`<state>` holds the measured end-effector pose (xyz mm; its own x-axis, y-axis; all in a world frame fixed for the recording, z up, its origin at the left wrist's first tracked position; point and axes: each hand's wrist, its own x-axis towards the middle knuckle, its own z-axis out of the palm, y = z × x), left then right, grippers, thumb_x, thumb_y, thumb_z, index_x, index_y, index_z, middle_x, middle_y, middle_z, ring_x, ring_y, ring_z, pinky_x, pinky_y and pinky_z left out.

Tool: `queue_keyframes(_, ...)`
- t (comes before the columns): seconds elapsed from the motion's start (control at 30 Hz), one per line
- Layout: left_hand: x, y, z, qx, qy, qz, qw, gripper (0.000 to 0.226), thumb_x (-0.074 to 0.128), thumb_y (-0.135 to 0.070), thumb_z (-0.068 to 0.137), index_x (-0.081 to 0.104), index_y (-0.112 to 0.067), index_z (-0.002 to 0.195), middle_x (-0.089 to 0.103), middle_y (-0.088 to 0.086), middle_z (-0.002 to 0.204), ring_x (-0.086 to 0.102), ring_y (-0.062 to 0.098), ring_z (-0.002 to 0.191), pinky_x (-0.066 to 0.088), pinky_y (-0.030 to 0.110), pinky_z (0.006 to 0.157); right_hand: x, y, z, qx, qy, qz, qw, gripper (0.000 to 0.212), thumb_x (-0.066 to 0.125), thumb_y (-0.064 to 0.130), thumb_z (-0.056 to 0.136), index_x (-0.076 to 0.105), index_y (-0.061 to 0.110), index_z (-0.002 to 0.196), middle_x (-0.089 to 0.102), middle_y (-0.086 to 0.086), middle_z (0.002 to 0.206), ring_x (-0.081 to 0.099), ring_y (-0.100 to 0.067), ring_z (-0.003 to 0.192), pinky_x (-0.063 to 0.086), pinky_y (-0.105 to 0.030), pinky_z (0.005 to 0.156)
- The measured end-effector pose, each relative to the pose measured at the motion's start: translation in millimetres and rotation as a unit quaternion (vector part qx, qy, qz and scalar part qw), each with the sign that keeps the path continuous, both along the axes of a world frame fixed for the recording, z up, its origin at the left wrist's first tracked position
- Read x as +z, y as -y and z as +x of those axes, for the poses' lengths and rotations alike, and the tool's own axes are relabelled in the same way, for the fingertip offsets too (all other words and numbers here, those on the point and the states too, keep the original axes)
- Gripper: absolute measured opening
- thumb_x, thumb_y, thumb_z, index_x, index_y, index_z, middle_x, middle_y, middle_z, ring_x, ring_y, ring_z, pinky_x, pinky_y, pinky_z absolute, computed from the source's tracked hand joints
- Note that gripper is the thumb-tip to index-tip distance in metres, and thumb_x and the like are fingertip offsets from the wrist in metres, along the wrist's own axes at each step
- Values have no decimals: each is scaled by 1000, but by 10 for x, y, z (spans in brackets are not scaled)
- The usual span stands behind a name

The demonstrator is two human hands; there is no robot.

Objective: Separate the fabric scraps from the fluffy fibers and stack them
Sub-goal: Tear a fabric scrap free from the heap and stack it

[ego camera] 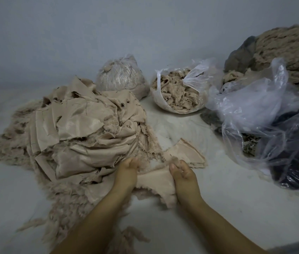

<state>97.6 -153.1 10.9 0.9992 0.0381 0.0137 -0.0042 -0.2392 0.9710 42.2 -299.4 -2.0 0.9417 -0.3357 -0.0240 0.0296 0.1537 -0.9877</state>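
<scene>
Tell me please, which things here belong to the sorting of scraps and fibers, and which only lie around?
Part of the job:
- left hand and right hand, both gripping the beige fluffy-backed fabric piece
- big heap of beige fabric scraps
- small flat stack of beige scraps
- open clear bag of beige fluff

Lying about:
- tied clear bag
- crumpled clear plastic bags with dark contents
- large tan fiber mound
</scene>
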Motion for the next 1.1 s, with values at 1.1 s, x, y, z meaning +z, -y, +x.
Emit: queue_keyframes(1.1,221,108,-260,-121,-7,-64,991,24,49,-11,97,55,-11,73,52,3,67,46,14,65,37,28,59,124,-77,-5,0,-28,62,998,26,54,24,96,60,5,80,64,-11,76,58,-27,75,48,-34,67)
